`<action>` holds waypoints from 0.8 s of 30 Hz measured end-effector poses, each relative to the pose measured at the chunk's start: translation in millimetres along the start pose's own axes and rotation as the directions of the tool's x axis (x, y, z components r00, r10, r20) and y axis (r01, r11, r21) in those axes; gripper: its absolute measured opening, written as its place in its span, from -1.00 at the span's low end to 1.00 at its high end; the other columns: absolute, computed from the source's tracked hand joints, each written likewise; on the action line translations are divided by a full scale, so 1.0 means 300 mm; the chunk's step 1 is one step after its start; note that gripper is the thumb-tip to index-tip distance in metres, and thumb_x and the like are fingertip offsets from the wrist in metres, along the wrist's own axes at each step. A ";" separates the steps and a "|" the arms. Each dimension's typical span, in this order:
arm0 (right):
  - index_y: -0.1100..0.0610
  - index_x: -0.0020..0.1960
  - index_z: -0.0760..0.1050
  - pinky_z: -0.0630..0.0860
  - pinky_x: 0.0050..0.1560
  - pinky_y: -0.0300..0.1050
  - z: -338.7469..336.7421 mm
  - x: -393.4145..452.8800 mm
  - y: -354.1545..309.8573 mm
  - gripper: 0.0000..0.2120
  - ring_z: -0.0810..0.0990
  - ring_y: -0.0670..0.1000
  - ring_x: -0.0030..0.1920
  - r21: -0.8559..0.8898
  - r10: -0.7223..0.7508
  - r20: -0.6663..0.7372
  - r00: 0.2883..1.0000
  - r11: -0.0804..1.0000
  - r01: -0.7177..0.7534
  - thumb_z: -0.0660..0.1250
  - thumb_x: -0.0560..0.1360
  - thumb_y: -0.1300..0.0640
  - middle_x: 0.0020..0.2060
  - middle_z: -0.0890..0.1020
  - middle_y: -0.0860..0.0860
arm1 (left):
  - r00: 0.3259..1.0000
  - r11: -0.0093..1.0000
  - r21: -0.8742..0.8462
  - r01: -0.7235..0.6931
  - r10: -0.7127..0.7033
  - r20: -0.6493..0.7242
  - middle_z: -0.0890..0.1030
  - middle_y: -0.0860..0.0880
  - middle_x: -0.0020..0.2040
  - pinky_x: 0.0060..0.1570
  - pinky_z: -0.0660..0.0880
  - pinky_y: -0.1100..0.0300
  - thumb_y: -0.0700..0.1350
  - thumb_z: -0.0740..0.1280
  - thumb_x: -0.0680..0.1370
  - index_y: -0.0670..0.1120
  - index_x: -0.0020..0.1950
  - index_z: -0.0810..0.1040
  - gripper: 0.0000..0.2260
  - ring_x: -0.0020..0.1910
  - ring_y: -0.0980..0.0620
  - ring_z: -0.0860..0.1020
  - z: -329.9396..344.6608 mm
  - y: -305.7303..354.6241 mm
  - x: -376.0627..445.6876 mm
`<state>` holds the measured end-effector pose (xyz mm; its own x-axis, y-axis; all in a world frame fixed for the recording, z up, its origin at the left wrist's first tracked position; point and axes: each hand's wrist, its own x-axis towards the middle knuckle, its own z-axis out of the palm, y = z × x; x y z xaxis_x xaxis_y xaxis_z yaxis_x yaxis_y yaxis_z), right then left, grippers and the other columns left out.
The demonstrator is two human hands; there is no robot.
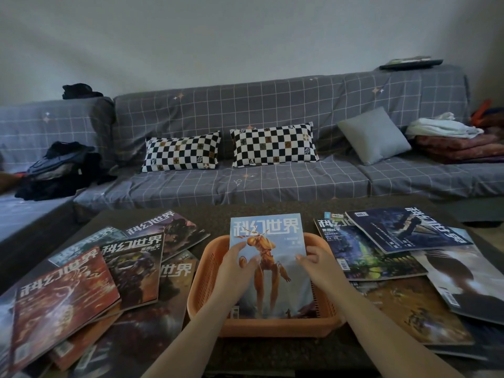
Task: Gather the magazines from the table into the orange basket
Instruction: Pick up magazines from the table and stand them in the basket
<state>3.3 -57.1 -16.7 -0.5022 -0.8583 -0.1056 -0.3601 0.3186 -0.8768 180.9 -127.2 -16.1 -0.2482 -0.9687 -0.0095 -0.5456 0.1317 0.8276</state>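
We have the light-blue magazine [268, 257] in the orange basket [321, 320], its long axis running away from us, its far end tilted up over the basket's far rim and its near end down inside. Our left hand [237, 266] lies on the cover's left side, fingers spread and nearly straight, pressing rather than gripping. Our right hand [316, 261] sits at the right edge with fingers lightly bent; we cannot tell whether they curl under that edge or only rest against it.

The other magazines lie well apart in two heaps on the tabletop [218, 211], one on each side of the basket. The red-covered magazine [62, 298] tops the left heap, near our left hand, with its long axis slanting away to the right. The dark-blue magazine [403, 230] tops the right heap, near our right hand, and lies crosswise. We judge that each hand should serve its own side, turning each magazine to match the basket's long axis
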 end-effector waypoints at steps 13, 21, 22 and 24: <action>0.08 0.18 0.51 0.54 0.01 -0.06 -0.296 0.056 0.110 -0.75 0.57 -0.03 -0.06 0.084 0.034 -0.253 0.967 0.996 -0.013 0.24 0.55 0.02 0.00 0.61 0.01 | 0.958 0.967 -0.102 -0.234 0.247 0.146 0.50 0.17 -0.08 -0.26 0.32 0.50 -0.06 0.25 0.61 0.01 0.14 0.54 -0.85 -0.09 0.22 0.47 0.338 0.322 0.041; 0.09 0.19 0.53 0.37 -0.15 -0.19 -0.513 0.163 0.318 -0.71 0.47 -0.10 -0.12 0.102 0.138 -0.373 0.918 0.989 -0.107 0.28 0.53 0.00 0.00 0.61 -0.01 | 0.935 0.977 -0.141 -0.158 0.194 0.296 0.54 0.10 -0.04 -0.01 0.39 0.26 -0.07 0.27 0.60 -0.04 0.15 0.56 -0.83 -0.05 0.15 0.50 0.649 0.460 0.199; 0.10 0.20 0.53 0.37 -0.16 -0.20 -0.532 0.183 0.340 -0.70 0.47 -0.11 -0.13 0.099 0.143 -0.390 0.910 0.989 -0.114 0.28 0.53 0.00 -0.02 0.61 -0.01 | 0.938 0.982 -0.151 -0.113 0.155 0.310 0.55 0.08 -0.02 -0.04 0.38 0.27 -0.07 0.27 0.60 -0.04 0.16 0.55 -0.82 -0.08 0.17 0.49 0.686 0.469 0.231; 0.14 0.23 0.51 0.40 -0.08 -0.18 -0.569 0.225 0.374 -0.66 0.49 -0.07 -0.07 0.066 0.143 -0.428 0.892 0.990 -0.127 0.30 0.52 0.00 0.03 0.61 0.03 | 0.946 0.988 -0.152 -0.027 0.074 0.317 0.58 0.03 0.03 -0.04 0.42 0.25 -0.06 0.28 0.59 -0.08 0.22 0.52 -0.77 -0.08 0.15 0.50 0.759 0.485 0.290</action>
<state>-205.2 -10.5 -42.3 -0.8364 -0.5478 -0.0189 -0.2406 0.3978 -0.8854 -102.3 -144.3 -24.3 -0.5290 -0.8393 -0.1253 -0.4109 0.1241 0.9032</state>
